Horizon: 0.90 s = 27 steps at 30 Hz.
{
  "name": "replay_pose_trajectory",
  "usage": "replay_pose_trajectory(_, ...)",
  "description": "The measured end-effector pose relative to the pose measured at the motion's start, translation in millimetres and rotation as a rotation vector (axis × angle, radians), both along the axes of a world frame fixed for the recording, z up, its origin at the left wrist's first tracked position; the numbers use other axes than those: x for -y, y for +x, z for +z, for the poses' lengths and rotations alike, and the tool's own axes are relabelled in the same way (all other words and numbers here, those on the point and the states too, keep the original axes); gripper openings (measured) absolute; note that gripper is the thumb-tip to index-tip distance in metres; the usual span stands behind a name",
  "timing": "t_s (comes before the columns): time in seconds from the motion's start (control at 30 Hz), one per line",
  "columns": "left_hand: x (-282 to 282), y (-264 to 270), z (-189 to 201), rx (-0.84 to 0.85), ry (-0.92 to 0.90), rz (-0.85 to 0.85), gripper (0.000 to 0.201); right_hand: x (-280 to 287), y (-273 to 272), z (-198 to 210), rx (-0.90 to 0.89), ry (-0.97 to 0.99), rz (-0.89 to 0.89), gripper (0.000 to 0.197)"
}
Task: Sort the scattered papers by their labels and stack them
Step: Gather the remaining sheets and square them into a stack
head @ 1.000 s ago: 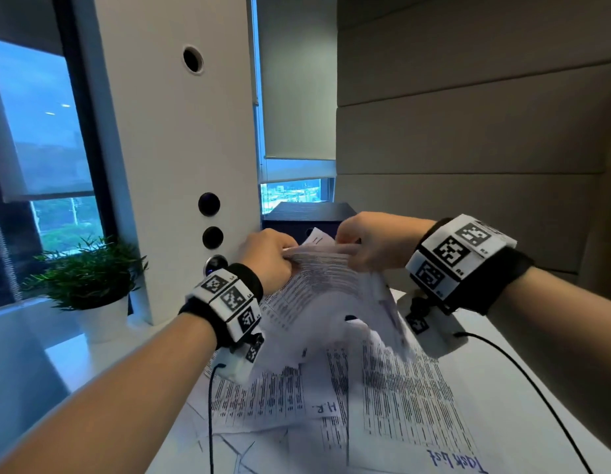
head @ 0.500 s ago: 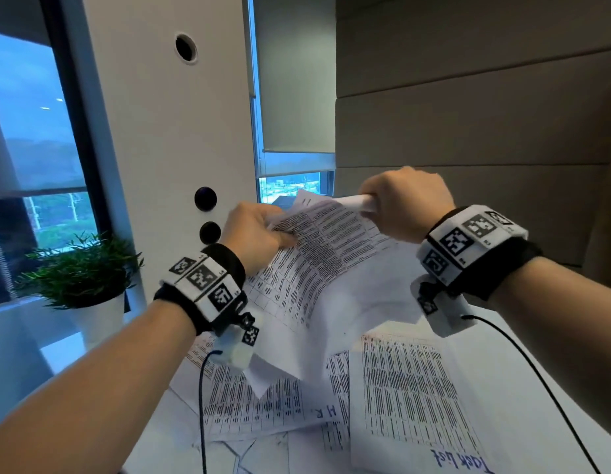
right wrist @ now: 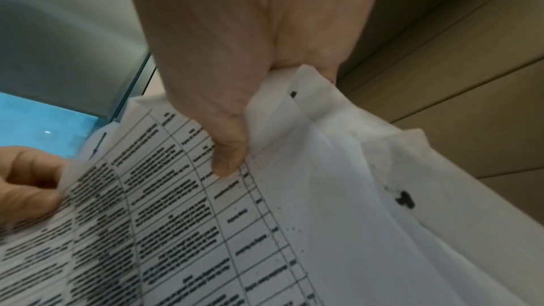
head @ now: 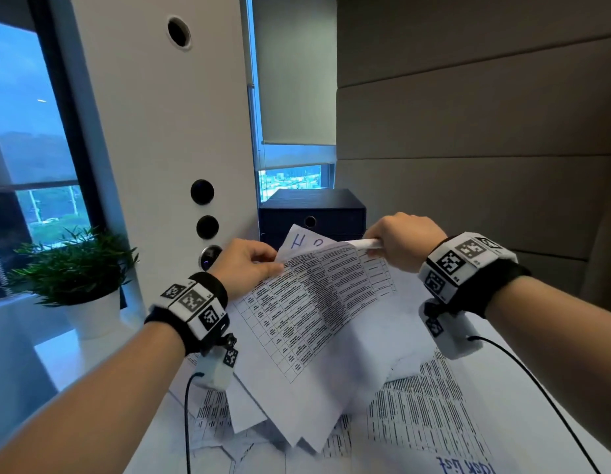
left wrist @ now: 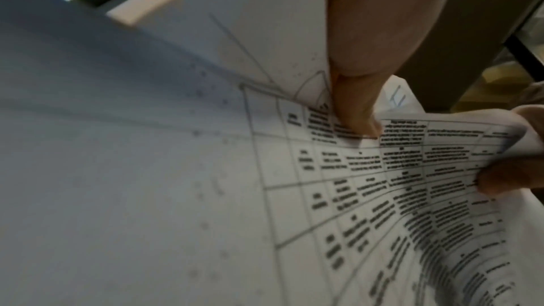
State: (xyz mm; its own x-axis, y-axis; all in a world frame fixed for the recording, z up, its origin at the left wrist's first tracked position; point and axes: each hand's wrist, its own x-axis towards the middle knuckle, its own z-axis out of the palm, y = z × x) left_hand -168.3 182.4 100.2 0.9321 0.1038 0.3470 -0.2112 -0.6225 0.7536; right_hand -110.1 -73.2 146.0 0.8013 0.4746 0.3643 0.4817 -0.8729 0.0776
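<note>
Both hands hold up a loose bundle of printed sheets (head: 314, 302) above the desk, its top page a printed table. My left hand (head: 252, 265) pinches the bundle's upper left corner, thumb on the table page (left wrist: 382, 171). My right hand (head: 400, 244) grips the upper right edge, fingers curled round the rolled paper (right wrist: 294, 194). A sheet with blue handwriting (head: 304, 241) sticks up behind the top page. More printed papers (head: 420, 415) lie scattered on the desk under the bundle, one with a blue handwritten label (head: 465, 468) at the near edge.
A dark file box (head: 311, 213) stands at the back against the window. A potted plant (head: 75, 271) sits at the left on the white desk (head: 523, 395). A white pillar with round black holes (head: 160, 131) rises behind my left hand. Beige wall panels close off the right.
The hands lifted the bundle off the desk pile and spread apart, then came down a little. The top table page now lies flatter, and a handwritten sheet shows behind it.
</note>
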Motion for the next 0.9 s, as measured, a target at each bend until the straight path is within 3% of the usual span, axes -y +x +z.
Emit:
replay_pose_trajectory(0.17, 3, 6, -10, 0.065, -0.129, -0.063, 0.011, -4, 2, -12, 0.006, 0.012, 0.094, 0.016)
replay_pose_trajectory(0.3, 0, 14, -17, 0.126, -0.146, 0.053, 0.013, 0, 4, -26, 0.058, 0.014, 0.097, 0.025)
replay_pose_trajectory(0.4, -13, 14, -22, 0.150, -0.195, 0.098, 0.016, 13, 6, -30, 0.042, 0.084, 0.064, 0.021)
replay_pose_trajectory(0.5, -22, 8, -32, 0.143, -0.216, 0.078, 0.038, 24, 10, -36, -0.011, 0.160, 0.062, 0.018)
replay_pose_trajectory(0.57, -25, 6, -40, 0.133, -0.208, 0.038, 0.042, 27, 13, -42, -0.043, 0.162, 0.067, 0.015)
replay_pose_trajectory(0.63, -24, 5, -46, 0.097, -0.201, -0.020, 0.038, 27, 14, -47, -0.058, 0.137, 0.059, 0.013)
replay_pose_trajectory(0.73, -15, 0, -46, 0.046, -0.229, -0.133, 0.008, 25, 14, -54, -0.051, 0.102, 0.061, 0.015)
replay_pose_trajectory(0.8, -9, 1, -44, -0.006, -0.198, -0.171, 0.034, 22, 14, -56, -0.035, 0.085, 0.058, 0.016)
replay_pose_trajectory(0.9, 3, 6, -45, 0.000, -0.022, -0.096, 0.016, 20, 15, -58, -0.034, 0.079, 0.052, 0.018)
